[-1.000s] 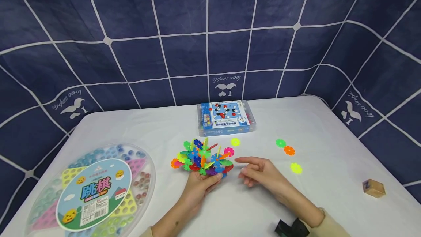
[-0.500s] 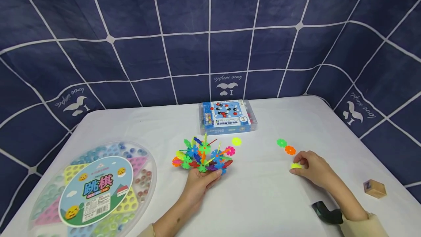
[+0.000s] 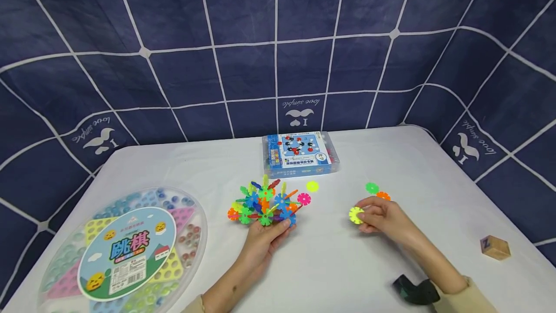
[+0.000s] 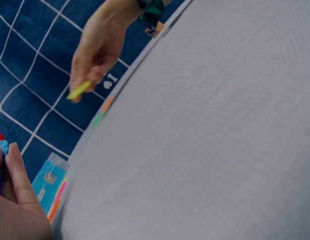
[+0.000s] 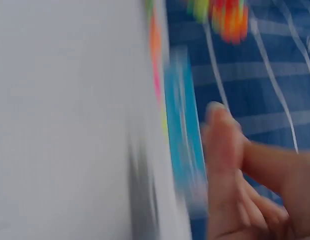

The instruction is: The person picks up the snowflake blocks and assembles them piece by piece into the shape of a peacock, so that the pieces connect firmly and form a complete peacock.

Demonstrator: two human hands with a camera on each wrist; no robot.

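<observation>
My left hand (image 3: 265, 238) grips the underside of a cluster of interlocked snowflake discs (image 3: 266, 204) in many colours, thumb on a blue disc at its lower right. To the right, my right hand (image 3: 384, 219) pinches a yellow snowflake disc (image 3: 355, 215) between thumb and fingers, raised over the table. The left wrist view shows that yellow disc (image 4: 79, 90) edge-on in the fingertips. The right wrist view is blurred and the disc is hidden there. Behind the right hand lie a green disc (image 3: 372, 188) and a partly covered orange disc (image 3: 383, 195).
A pink disc (image 3: 304, 199) and another yellow disc (image 3: 312, 186) lie right of the cluster. Behind them sits a clear box with a molecule picture (image 3: 299, 154). A large round marble-game board (image 3: 197, 235) fills the left side. A wooden letter block (image 3: 495, 248) stands far right.
My right hand went right to the yellow disc on the table, took hold of it and is bringing it back left. My left hand has turned the cluster slightly in place.
</observation>
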